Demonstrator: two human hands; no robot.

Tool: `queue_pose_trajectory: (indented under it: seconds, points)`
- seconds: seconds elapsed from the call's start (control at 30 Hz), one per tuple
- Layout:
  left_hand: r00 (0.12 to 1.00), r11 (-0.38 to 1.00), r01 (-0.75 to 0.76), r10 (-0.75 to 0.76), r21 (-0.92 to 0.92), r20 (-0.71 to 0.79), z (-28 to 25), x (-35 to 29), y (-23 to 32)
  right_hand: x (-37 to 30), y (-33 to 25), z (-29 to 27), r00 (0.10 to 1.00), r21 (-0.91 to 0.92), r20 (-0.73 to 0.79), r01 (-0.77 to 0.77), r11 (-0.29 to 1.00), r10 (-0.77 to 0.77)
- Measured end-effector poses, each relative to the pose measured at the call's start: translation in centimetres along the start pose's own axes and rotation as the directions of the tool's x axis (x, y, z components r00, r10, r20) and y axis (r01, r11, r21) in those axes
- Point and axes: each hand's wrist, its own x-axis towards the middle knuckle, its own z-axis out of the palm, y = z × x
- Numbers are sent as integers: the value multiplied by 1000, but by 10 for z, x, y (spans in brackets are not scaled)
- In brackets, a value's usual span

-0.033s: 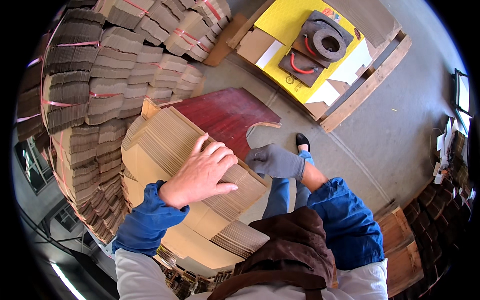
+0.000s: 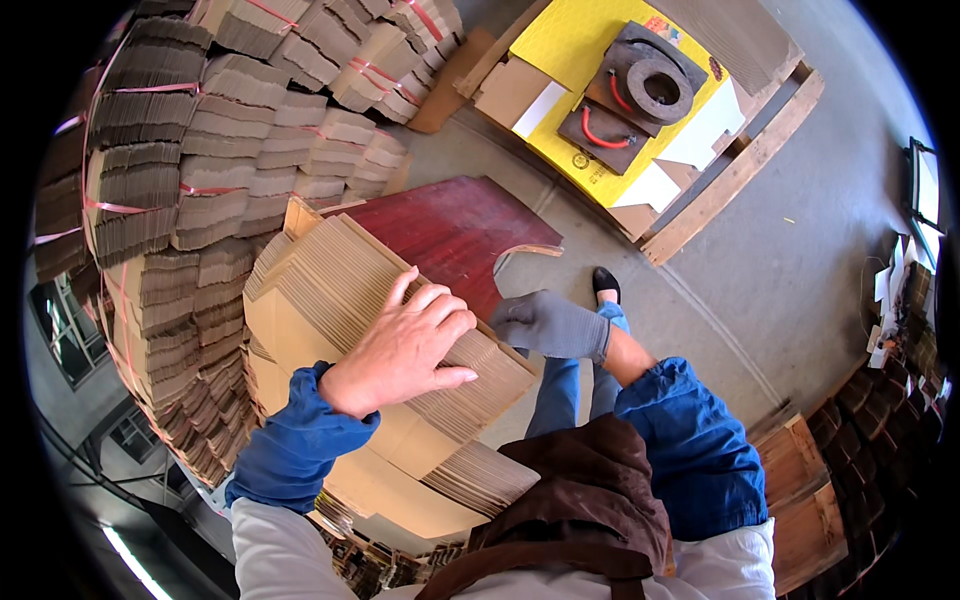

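Note:
A stack of folded cardboard sheets lies in front of me, left of centre, with its layered edges facing up. My left hand is bare and rests over these edges, its fingers apart and the thumb stretched out. At the stack's right edge is my right hand, in a grey glove. Its fingers are curled closed, and whatever they may hold is hidden. A dark red board with a curved cutout lies just beyond both hands, partly under the stack.
Tall piles of bundled cardboard with pink straps stand along the left. Ahead, a wooden pallet bears a yellow sheet with a dark ring-shaped block and red handles. Wooden boards stand at lower right.

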Motion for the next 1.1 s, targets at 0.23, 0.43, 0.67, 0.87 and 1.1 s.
queue_pose_trajectory:
  seconds: [0.23,0.43,0.67,0.87,1.1]
  points:
    - [999,1000,2,-3,-19,-39,3,-2,0,14,6,8,998,-158,51,50,986,-42]
    - [995,997,71,-68,35,-69,0,-13,1,13,14,21,983,-124,-34,173,977,-178]
    - [994,994,107,-107,14,-32,22,-30,-4,12,25,25,971,-25,-74,226,974,-227]
    - [988,989,140,-136,56,-72,21,-41,-12,9,17,18,976,-49,-53,208,977,-210]
    - [984,987,161,-159,28,-75,19,-49,-7,7,13,23,980,-35,-82,178,983,-180]
